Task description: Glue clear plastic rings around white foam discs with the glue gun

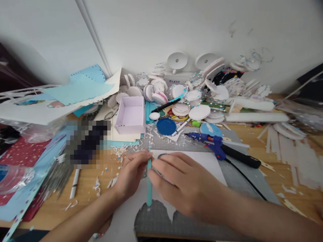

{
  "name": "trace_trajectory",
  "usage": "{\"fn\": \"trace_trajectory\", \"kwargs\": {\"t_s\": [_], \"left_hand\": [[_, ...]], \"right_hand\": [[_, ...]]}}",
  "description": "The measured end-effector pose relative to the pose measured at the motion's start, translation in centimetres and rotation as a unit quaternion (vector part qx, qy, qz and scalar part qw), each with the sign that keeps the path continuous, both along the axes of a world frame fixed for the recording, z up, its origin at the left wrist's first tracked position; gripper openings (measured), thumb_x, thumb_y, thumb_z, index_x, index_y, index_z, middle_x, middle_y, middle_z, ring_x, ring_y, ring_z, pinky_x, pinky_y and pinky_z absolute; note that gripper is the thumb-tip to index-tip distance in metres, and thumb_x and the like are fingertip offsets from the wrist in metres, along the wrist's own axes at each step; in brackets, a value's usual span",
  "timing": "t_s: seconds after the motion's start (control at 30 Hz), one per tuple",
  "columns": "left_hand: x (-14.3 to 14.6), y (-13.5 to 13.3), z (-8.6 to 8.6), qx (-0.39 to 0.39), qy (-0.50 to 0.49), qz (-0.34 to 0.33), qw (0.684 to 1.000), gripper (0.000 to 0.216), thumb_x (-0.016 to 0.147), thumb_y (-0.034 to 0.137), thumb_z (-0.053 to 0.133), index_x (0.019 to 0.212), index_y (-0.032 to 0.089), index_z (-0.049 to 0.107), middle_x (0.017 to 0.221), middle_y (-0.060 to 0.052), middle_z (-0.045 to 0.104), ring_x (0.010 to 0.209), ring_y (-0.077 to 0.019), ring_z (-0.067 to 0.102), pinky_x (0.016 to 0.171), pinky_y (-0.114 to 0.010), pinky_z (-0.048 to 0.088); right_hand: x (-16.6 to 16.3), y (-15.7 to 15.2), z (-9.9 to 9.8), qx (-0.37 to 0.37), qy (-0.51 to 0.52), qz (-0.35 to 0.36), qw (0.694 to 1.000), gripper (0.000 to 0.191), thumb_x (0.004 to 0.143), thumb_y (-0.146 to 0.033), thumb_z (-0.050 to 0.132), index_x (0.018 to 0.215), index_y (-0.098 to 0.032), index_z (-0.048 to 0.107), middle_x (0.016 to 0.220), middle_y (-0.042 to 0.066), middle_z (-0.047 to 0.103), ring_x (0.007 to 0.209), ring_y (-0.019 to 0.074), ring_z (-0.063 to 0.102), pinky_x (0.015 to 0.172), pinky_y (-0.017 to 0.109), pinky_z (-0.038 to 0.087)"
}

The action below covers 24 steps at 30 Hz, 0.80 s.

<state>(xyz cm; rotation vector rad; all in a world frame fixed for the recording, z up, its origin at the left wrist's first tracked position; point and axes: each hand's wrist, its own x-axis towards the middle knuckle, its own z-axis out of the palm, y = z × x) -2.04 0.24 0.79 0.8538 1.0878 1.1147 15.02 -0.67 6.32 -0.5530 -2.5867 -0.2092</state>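
A narrow light-blue paper strip (149, 188) stands nearly upright over a white sheet (209, 164) on the grey cutting mat (252, 181). My left hand (132, 174) pinches the strip near its top from the left. My right hand (184, 185) lies on the right side of the strip, fingers curled with the tips pressed against it. What lies under the right palm is hidden. A blue glue gun (209, 142) with a black cord rests on the mat just behind my right hand.
A small open white paper box (131, 116) and a blue round lid (166, 126) sit behind the mat. Piles of white discs (199, 112), paper sheets (75, 90), white strips (290, 148) and scraps crowd the wooden desk up to the wall. A white pen (74, 183) lies left.
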Motion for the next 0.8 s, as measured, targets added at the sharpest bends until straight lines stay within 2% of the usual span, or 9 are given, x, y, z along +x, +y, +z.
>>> {"fn": "trace_trajectory", "kwargs": {"t_s": [0.13,0.27,0.33,0.43,0.5,0.6,0.73,0.8], "left_hand": [[0.1,-0.1,0.3,-0.002,0.006,0.015,1.0,0.023,0.071,0.026,0.064,0.05,0.017,0.061,0.057,0.0,0.055,0.062,-0.0147,0.05,0.062,-0.026,0.045],[0.0,-0.2,-0.1,0.003,0.04,-0.003,0.999,0.026,0.075,0.033,0.063,0.055,0.018,0.062,0.06,-0.001,0.056,0.063,-0.015,0.05,0.063,-0.027,0.045],[-0.1,-0.3,-0.2,0.012,0.056,-0.024,0.998,0.03,0.078,0.037,0.063,0.056,0.018,0.063,0.06,0.0,0.055,0.061,-0.0141,0.048,0.061,-0.026,0.042],[-0.3,-0.1,0.0,0.04,0.112,-0.065,0.991,0.029,0.083,0.036,0.062,0.062,0.017,0.07,0.061,0.0,0.053,0.06,-0.0124,0.045,0.061,-0.025,0.037],[-0.3,0.0,0.2,0.078,0.187,-0.103,0.974,0.029,0.086,0.032,0.057,0.067,0.017,0.072,0.063,0.0,0.055,0.062,-0.0126,0.046,0.065,-0.026,0.036],[0.0,0.3,0.2,0.135,0.287,-0.189,0.929,0.032,0.091,0.03,0.049,0.073,0.015,0.071,0.07,-0.003,0.059,0.07,-0.0154,0.052,0.069,-0.027,0.038],[0.3,0.3,-0.2,0.185,0.353,-0.28,0.873,0.027,0.091,0.027,0.05,0.073,0.015,0.065,0.073,-0.003,0.057,0.072,-0.0162,0.052,0.067,-0.027,0.039],[0.3,0.4,-0.4,0.223,0.378,-0.303,0.846,0.025,0.089,0.025,0.052,0.068,0.015,0.06,0.07,-0.002,0.054,0.071,-0.0158,0.05,0.068,-0.027,0.038]], "right_hand": [[-2.0,1.5,-1.3,0.051,-0.008,0.039,0.998,0.02,0.091,-0.011,0.045,0.089,-0.011,0.065,0.087,0.009,0.067,0.079,0.021,0.06,0.072,0.035,0.049],[-1.4,2.1,-1.7,0.102,0.049,0.048,0.992,0.022,0.089,-0.009,0.045,0.082,-0.012,0.065,0.075,0.008,0.067,0.069,0.0191,0.06,0.065,0.034,0.049],[0.0,2.2,-1.4,0.079,0.091,0.033,0.992,0.023,0.09,-0.01,0.041,0.087,-0.012,0.064,0.075,0.009,0.067,0.069,0.0189,0.061,0.063,0.034,0.049],[2.8,2.1,-1.2,-0.022,0.215,-0.036,0.976,0.015,0.088,-0.011,0.05,0.095,-0.018,0.062,0.077,0.004,0.066,0.07,0.0163,0.06,0.06,0.03,0.049],[4.6,1.8,-1.8,-0.056,0.336,-0.118,0.933,0.016,0.082,-0.009,0.061,0.091,-0.022,0.061,0.073,0.001,0.062,0.067,0.0146,0.058,0.059,0.028,0.047],[6.4,1.0,-4.0,-0.115,0.458,-0.216,0.855,0.013,0.081,-0.01,0.062,0.084,-0.023,0.061,0.072,0.001,0.057,0.07,0.0161,0.056,0.06,0.03,0.045],[6.9,-0.2,-7.2,-0.296,0.499,-0.282,0.764,0.002,0.085,-0.024,0.06,0.083,-0.023,0.059,0.077,0.002,0.056,0.069,0.0168,0.055,0.056,0.03,0.044],[6.6,-0.7,-7.8,-0.377,0.499,-0.284,0.727,0.008,0.086,-0.03,0.06,0.084,-0.023,0.058,0.076,0.002,0.055,0.063,0.0145,0.052,0.051,0.027,0.042]]}}
